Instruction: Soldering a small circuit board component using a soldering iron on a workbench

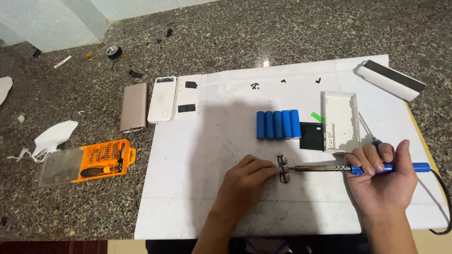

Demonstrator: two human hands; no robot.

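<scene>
A small circuit board [283, 168] lies on the white sheet [188, 188], pinned by the left hand's [245, 181] pressed-together fingertips. The right hand [383, 176] grips a blue soldering iron [329, 168], tip at the board. Above, the blue cells [278, 124] lie bare beside the open white shell [340, 121]: disassembly looks done, soldering underway.

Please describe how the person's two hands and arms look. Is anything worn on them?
Both the left hand and the right hand are bare: no gloves, rings, watch or bracelets are visible. The forearms are bare too, with no sleeves in view down to the frame's edge.
</scene>
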